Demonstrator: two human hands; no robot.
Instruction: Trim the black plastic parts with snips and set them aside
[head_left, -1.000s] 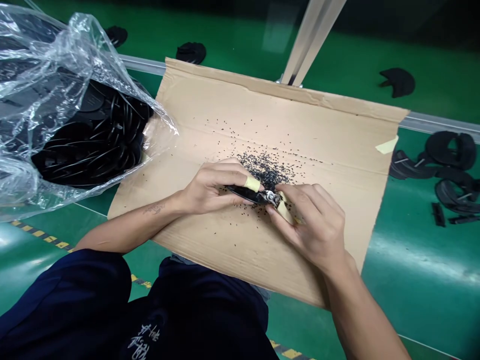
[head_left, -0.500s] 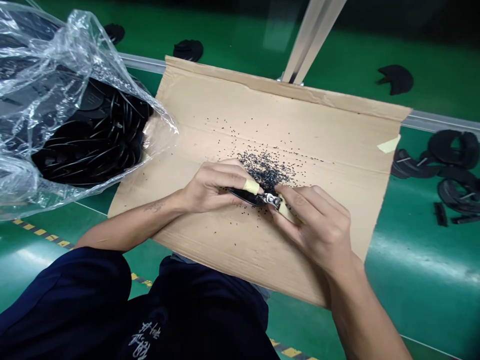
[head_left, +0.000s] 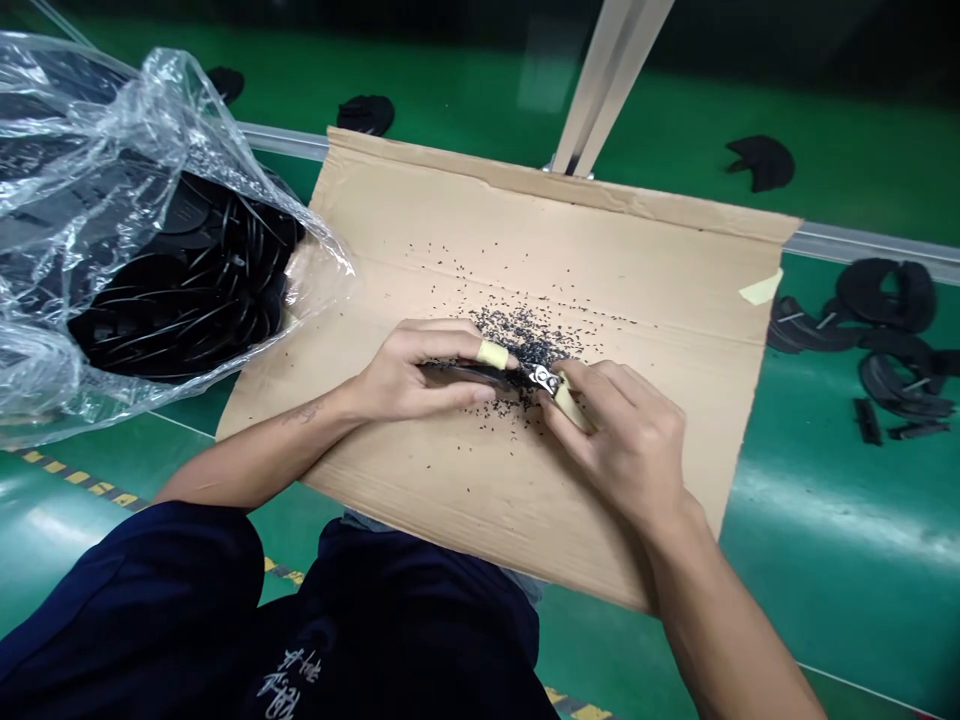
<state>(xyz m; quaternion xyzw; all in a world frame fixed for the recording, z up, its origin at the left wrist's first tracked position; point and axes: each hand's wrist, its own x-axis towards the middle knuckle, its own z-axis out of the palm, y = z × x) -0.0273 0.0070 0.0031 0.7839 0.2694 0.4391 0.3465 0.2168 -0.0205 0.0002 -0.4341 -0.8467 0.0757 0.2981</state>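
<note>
My left hand point(head_left: 412, 375) grips a curved black plastic piece point(head_left: 461, 372), and its index finger wears a beige tape wrap point(head_left: 493, 354). My right hand point(head_left: 619, 445) holds small metal-jawed nippers point(head_left: 544, 380) with a tape-wrapped handle point(head_left: 572, 407). Their jaws rest at the end of the black piece, and the fingers hide most of the tool. Both hands are over a cardboard sheet point(head_left: 645, 280), just below a heap of tiny black plastic bits point(head_left: 525, 335). More bits lie scattered around it.
A clear plastic bag point(head_left: 82, 110) holds a stack of black curved parts point(head_left: 180, 300) at the left. Other black parts point(head_left: 885, 310) lie on the green surface point(head_left: 840, 530) at the right. A metal rail point(head_left: 870, 240) runs behind the cardboard, and dark trousers point(head_left: 150, 600) fill the lower left.
The black piece sits slightly further left in my left hand, with the nippers at its end. The whole scene has shifted slightly in view.
</note>
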